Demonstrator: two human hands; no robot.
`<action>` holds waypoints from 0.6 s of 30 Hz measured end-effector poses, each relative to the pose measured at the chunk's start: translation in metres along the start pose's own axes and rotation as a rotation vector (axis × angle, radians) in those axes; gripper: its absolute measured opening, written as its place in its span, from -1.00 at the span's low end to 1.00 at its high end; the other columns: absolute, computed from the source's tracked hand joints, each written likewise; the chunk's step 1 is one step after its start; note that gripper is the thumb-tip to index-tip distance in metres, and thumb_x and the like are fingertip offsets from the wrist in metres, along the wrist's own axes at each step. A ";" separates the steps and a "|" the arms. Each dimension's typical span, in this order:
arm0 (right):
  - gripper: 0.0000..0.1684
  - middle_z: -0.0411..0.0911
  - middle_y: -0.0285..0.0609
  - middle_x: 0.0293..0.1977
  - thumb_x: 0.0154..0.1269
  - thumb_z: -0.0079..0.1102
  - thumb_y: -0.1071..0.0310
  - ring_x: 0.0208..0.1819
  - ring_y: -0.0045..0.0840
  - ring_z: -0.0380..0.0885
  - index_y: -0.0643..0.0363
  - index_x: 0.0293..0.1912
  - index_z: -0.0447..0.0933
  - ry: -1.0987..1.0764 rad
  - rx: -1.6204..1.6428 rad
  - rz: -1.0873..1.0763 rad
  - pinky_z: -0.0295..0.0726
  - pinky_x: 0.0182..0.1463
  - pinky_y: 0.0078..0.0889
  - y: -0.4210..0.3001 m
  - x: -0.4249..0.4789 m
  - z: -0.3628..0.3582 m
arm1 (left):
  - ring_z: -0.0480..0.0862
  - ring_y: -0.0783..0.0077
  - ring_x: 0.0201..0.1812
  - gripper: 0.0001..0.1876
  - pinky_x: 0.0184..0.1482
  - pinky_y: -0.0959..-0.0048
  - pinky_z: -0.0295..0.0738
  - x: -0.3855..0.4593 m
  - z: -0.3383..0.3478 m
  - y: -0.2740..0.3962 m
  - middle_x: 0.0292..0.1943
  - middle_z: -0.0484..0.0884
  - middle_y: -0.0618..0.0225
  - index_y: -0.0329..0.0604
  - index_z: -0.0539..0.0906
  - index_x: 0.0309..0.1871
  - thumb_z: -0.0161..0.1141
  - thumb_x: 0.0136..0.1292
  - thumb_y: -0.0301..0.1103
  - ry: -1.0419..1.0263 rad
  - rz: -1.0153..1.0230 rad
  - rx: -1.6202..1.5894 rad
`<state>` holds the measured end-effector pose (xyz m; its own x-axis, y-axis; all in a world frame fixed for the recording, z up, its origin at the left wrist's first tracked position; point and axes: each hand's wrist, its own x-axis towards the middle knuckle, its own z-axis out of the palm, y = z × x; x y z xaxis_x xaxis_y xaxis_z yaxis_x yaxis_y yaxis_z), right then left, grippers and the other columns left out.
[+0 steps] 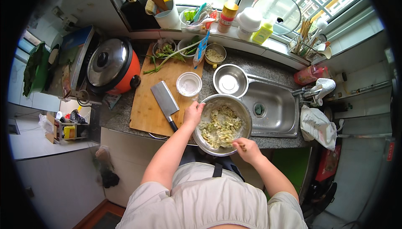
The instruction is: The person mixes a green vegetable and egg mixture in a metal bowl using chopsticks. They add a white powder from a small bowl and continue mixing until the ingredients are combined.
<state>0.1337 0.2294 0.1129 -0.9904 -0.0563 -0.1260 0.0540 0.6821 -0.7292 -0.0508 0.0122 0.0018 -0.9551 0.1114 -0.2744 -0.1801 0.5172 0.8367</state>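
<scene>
A large stainless steel mixing bowl (246, 113) stands before me at the counter's front edge, holding a lumpy mix of chopped greens and a pale, floury paste (221, 128). My left hand (193, 115) grips the bowl's left rim. At the lower right of the bowl, my right hand (248, 150) is closed around chopsticks, mostly hidden by the fingers, whose far ends go into the mix. Just behind is an empty steel bowl (230, 81). A small white bowl (189, 84) with white residue and a cleaver (165, 98) lie on the wooden cutting board (143, 113).
Right of the mixing bowl is a steel sink (276, 103) with a faucet (311, 94). An orange electric cooker (125, 72) stands left of the board. Leafy stalks (163, 60) lie at the back, near a cup of minced food (215, 54). Bottles and utensils line the windowsill.
</scene>
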 end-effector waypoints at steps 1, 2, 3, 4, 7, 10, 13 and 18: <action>-0.88 0.69 -0.08 -0.31 0.37 0.23 0.36 -0.36 -0.43 0.70 0.20 -0.20 0.64 0.023 0.054 0.084 0.66 -0.24 -0.46 0.003 0.000 0.000 | 0.62 -0.16 -0.33 -0.56 -0.28 0.06 0.46 0.000 0.001 -0.001 -0.41 0.64 -0.03 -0.20 0.55 -0.29 0.16 0.36 0.07 -0.005 -0.004 -0.008; -0.87 0.70 -0.11 -0.32 0.39 0.21 0.37 -0.36 -0.51 0.69 0.22 -0.19 0.63 0.051 0.222 0.147 0.64 -0.25 -0.51 0.004 0.007 0.009 | 0.62 -0.16 -0.33 -0.57 -0.28 0.06 0.46 0.001 0.000 -0.003 -0.41 0.64 -0.03 -0.21 0.55 -0.29 0.16 0.36 0.06 -0.003 0.003 -0.005; -0.85 0.70 -0.15 -0.33 0.42 0.19 0.37 -0.37 -0.59 0.68 0.24 -0.18 0.63 0.084 0.391 0.218 0.63 -0.26 -0.56 0.002 0.014 0.023 | 0.62 -0.16 -0.32 -0.57 -0.27 0.06 0.46 0.001 0.000 -0.002 -0.41 0.64 -0.03 -0.21 0.54 -0.29 0.16 0.36 0.06 -0.010 0.012 0.000; -0.84 0.69 -0.19 -0.34 0.43 0.18 0.36 -0.36 -0.63 0.66 0.26 -0.17 0.63 0.058 0.479 0.227 0.62 -0.26 -0.59 0.001 0.025 0.040 | 0.62 -0.17 -0.32 -0.57 -0.27 0.06 0.46 0.003 0.001 0.001 -0.41 0.64 -0.04 -0.21 0.54 -0.29 0.16 0.36 0.05 -0.013 0.026 0.001; -0.82 0.64 -0.27 -0.41 0.45 0.14 0.36 -0.43 -0.67 0.60 0.28 -0.14 0.63 0.062 0.617 0.328 0.58 -0.34 -0.61 0.026 0.056 0.067 | 0.62 -0.18 -0.31 -0.57 -0.26 0.06 0.47 0.006 0.002 0.001 -0.40 0.64 -0.04 -0.22 0.54 -0.28 0.15 0.37 0.05 -0.025 0.065 0.013; -0.81 0.61 -0.28 -0.45 0.45 0.14 0.36 -0.48 -0.69 0.55 0.28 -0.15 0.63 0.186 0.499 0.370 0.56 -0.41 -0.61 0.068 0.064 0.023 | 0.62 -0.17 -0.29 -0.56 -0.26 0.06 0.47 0.004 -0.001 0.005 -0.40 0.64 -0.05 -0.21 0.54 -0.27 0.15 0.37 0.06 -0.042 0.051 0.020; -0.81 0.61 -0.29 -0.44 0.45 0.16 0.33 -0.48 -0.71 0.55 0.26 -0.17 0.63 0.234 0.411 0.403 0.58 -0.41 -0.62 0.052 0.053 -0.031 | 0.62 -0.18 -0.28 -0.56 -0.26 0.05 0.47 0.005 -0.003 0.003 -0.39 0.64 -0.05 -0.22 0.54 -0.27 0.14 0.37 0.07 -0.073 0.012 0.028; -0.77 0.66 -0.25 -0.43 0.45 0.15 0.28 -0.47 -0.66 0.61 0.25 -0.17 0.64 0.483 0.327 0.317 0.58 -0.35 -0.58 0.048 0.058 -0.012 | 0.62 -0.19 -0.28 -0.55 -0.25 0.04 0.47 0.002 0.000 0.004 -0.39 0.65 -0.03 -0.20 0.53 -0.28 0.13 0.37 0.08 -0.065 0.014 0.046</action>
<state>0.0771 0.2679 0.0787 -0.8615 0.4960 -0.1082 0.3129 0.3510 -0.8825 -0.0539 0.0144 0.0045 -0.9398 0.1729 -0.2948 -0.1548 0.5537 0.8182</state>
